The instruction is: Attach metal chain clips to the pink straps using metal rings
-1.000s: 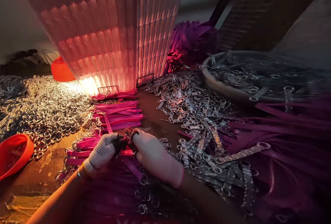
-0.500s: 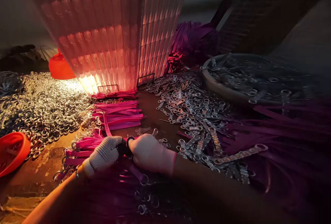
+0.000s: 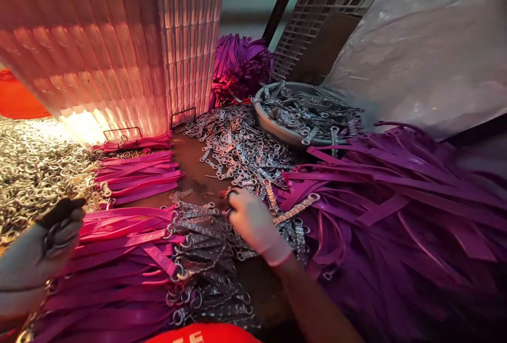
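- Across our brown bench (image 3: 198, 166) lie pink straps and heaps of metal links.
- Our gloved right hand (image 3: 253, 221) reaches, fingers curled, onto silver chain pieces (image 3: 206, 226); picking one seems underway.
- Our gloved left hand (image 3: 51, 242) hovers half-curled beside finished pink ringed straps (image 3: 127, 232), pinching nothing we can see.

I see my gloved right hand (image 3: 255, 222) resting on the metal chain pieces (image 3: 237, 147), my gloved left hand (image 3: 43, 248) curled beside pink straps (image 3: 130, 226).
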Motion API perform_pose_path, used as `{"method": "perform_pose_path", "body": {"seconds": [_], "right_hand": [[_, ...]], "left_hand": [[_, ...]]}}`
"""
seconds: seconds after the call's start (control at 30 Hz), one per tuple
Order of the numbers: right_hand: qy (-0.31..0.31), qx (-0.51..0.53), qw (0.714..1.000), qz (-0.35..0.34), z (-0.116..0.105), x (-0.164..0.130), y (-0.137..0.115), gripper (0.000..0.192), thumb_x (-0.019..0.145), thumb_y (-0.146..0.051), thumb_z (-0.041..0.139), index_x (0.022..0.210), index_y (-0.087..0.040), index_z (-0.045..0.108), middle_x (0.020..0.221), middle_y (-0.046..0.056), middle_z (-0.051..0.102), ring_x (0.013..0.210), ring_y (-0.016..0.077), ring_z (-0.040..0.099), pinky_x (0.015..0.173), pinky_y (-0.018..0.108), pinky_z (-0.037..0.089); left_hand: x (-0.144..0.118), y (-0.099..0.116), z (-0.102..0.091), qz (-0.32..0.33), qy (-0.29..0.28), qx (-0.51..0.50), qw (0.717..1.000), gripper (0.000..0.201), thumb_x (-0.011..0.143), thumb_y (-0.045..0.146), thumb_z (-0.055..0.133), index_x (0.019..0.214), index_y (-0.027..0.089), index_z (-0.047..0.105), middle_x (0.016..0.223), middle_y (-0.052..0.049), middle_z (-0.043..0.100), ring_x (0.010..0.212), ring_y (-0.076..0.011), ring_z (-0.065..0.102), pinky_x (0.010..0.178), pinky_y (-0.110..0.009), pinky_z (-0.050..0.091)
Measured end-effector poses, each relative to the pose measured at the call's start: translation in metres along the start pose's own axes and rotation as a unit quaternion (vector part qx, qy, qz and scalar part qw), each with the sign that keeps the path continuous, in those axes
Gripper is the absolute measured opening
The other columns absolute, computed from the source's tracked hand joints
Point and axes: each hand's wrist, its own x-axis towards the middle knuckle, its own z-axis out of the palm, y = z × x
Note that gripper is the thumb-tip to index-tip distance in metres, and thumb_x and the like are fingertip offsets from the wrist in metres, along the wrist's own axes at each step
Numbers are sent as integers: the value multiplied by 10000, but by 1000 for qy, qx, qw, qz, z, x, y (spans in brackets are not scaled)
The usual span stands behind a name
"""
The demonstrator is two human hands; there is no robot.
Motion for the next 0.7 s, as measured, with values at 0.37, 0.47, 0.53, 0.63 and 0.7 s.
{"method": "perform_pose_path", "body": {"seconds": [0.37,0.47,0.53,0.63,0.7], "right_hand": [[-197,-86,951,-224,20,-12,51,456,670,-17,562,1094,-104,702,1292,140,617,1268,307,449,997,452,362],[-201,-127,932,-272,29,-10,51,380,668,-28,594,1019,-87,724,1190,173,656,1224,333,475,1022,505,331],[-193,-162,917,-309,34,-4,54,266,698,-39,603,915,-108,741,1053,172,691,1137,334,527,1004,526,334],[-187,-181,903,-342,35,9,64,225,747,-14,564,754,-166,730,870,138,705,982,292,589,991,513,348],[-187,-177,907,-334,31,19,76,260,732,9,551,690,-190,712,795,122,698,925,277,608,988,498,367]], "left_hand": [[42,-65,95,-125,-196,-109,966,297,974,146,293,981,58,577,682,-52,540,443,-65,470,298,-109,334],[44,-77,103,-138,-212,-81,964,270,929,58,314,953,78,582,633,-8,494,377,-35,374,290,-97,280],[45,-83,106,-149,-222,-63,962,229,930,70,359,930,99,586,610,20,472,346,-25,331,279,-100,238],[44,-91,104,-136,-212,-38,967,129,924,116,459,899,113,585,616,26,511,337,-20,350,273,-105,203],[44,-94,99,-116,-199,-28,973,114,925,181,506,908,109,593,638,7,570,345,-30,403,278,-114,226]]}}
